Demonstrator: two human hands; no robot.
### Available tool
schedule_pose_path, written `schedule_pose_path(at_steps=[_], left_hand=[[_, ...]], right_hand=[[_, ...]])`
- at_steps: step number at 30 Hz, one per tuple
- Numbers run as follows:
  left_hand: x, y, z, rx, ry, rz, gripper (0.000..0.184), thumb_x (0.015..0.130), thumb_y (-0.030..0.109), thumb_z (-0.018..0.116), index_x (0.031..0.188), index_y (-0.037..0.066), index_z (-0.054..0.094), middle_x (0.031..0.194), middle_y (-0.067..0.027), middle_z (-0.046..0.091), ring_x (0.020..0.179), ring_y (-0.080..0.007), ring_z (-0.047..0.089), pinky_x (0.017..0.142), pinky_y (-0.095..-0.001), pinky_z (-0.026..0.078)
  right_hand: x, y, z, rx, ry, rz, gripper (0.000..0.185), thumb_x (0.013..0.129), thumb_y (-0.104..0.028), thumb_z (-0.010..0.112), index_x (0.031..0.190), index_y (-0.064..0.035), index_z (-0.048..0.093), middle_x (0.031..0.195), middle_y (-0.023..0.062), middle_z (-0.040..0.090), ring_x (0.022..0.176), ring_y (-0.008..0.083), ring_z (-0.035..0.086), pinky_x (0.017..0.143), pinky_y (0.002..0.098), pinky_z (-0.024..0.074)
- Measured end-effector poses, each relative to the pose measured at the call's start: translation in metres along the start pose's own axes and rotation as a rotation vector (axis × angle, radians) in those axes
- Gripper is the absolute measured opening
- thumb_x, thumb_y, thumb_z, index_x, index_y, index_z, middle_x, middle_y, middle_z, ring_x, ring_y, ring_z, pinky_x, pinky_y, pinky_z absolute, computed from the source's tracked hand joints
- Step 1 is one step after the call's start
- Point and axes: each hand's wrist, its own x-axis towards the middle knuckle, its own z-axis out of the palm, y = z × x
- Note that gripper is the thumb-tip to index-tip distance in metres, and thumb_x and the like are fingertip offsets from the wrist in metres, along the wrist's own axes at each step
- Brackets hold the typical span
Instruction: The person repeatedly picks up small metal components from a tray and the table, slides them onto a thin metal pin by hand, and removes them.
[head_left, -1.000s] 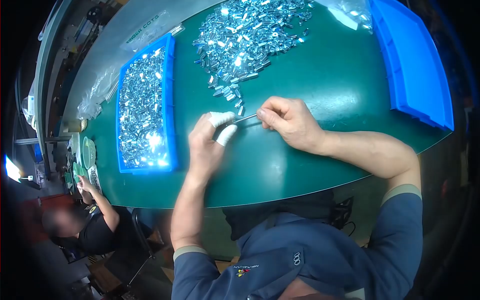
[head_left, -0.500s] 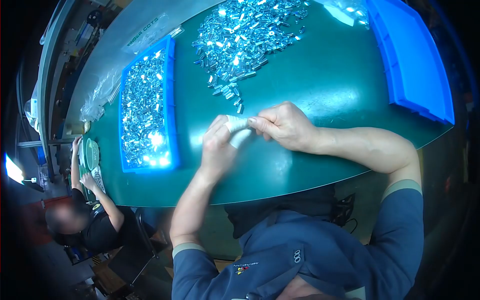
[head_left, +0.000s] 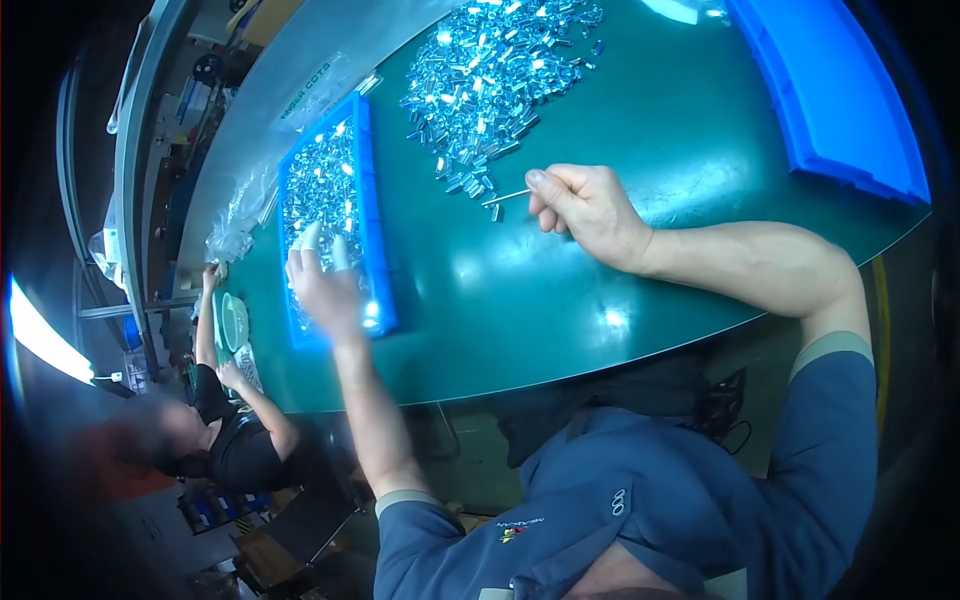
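- On the flat green bench (head_left: 530, 320), left: blue rectangular plastic bin (head_left: 376, 225), small silver metal pieces (head_left: 318, 180) inside.
- Left hand (head_left: 325, 285) over the bin.
- Far middle: loose heap of silver metal pieces (head_left: 480, 85), tailing toward the near edge.
- Right: long blue plastic tray (head_left: 840, 85).
- Right hand (head_left: 592, 217) just right of the heap's tail, thin silver metal rod (head_left: 510, 197) in its grip.

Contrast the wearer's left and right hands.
The left hand wears white finger covers; the right hand shows none. The left hand is open over the blue tray of metal parts; the right hand pinches a thin rod above the green table. Both extend from short blue sleeves.
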Motion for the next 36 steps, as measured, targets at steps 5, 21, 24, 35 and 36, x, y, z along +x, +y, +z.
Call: schedule_pose_path(at_steps=[5, 21, 24, 35, 36], left_hand=[[-0.009, 0.073, 0.016, -0.491, -0.333, 0.253, 0.035, 0.089, 0.003, 0.073, 0.123, 0.008, 0.071, 0.114, -0.0146, 0.069, 0.106, -0.0330, 0.066, 0.093, -0.0411, 0.052], [-0.032, 0.091, 0.034, -0.545, -0.451, 0.200, 0.022, 0.083, 0.003, 0.079, 0.104, 0.003, 0.073, 0.085, -0.0086, 0.063, 0.078, -0.0232, 0.063, 0.069, -0.0340, 0.052], [-0.039, 0.095, 0.035, -0.771, -0.444, 0.014, 0.019, 0.086, 0.001, 0.078, 0.104, 0.002, 0.072, 0.087, -0.0083, 0.064, 0.081, -0.0198, 0.065, 0.070, -0.0306, 0.052], [-0.037, 0.107, 0.025, -0.822, -0.430, 0.066, 0.017, 0.084, 0.001, 0.079, 0.097, 0.002, 0.068, 0.092, -0.0111, 0.070, 0.083, -0.0236, 0.068, 0.072, -0.0329, 0.054], [-0.037, 0.108, 0.026, -0.811, -0.396, 0.103, 0.018, 0.083, 0.000, 0.080, 0.095, 0.002, 0.068, 0.093, -0.0117, 0.071, 0.083, -0.0268, 0.068, 0.073, -0.0353, 0.055]], right_hand=[[0.000, -0.002, 0.000, -0.006, 0.008, -0.016, 0.045, 0.107, -0.040, 0.055, 0.084, -0.0033, 0.068, 0.070, 0.0016, 0.065, 0.061, 0.0067, 0.056, 0.055, 0.0238, 0.0456], [0.001, 0.008, 0.005, -0.257, -0.064, -0.104, 0.032, 0.099, -0.029, 0.062, 0.080, -0.0036, 0.067, 0.067, 0.0110, 0.066, 0.062, 0.0252, 0.064, 0.059, 0.0400, 0.0479], [0.000, 0.005, 0.001, -0.369, -0.104, -0.089, 0.025, 0.100, -0.022, 0.063, 0.089, -0.0008, 0.070, 0.073, 0.0074, 0.068, 0.065, 0.0126, 0.060, 0.061, 0.0320, 0.0484], [-0.001, 0.003, 0.002, -0.382, -0.157, -0.202, 0.029, 0.101, -0.022, 0.062, 0.081, -0.0012, 0.069, 0.069, 0.0085, 0.066, 0.062, 0.0176, 0.062, 0.059, 0.0343, 0.0477], [0.000, 0.004, 0.001, -0.434, -0.170, -0.205, 0.031, 0.101, -0.023, 0.062, 0.079, -0.0017, 0.069, 0.068, 0.0089, 0.066, 0.061, 0.0195, 0.063, 0.059, 0.0357, 0.0482]])
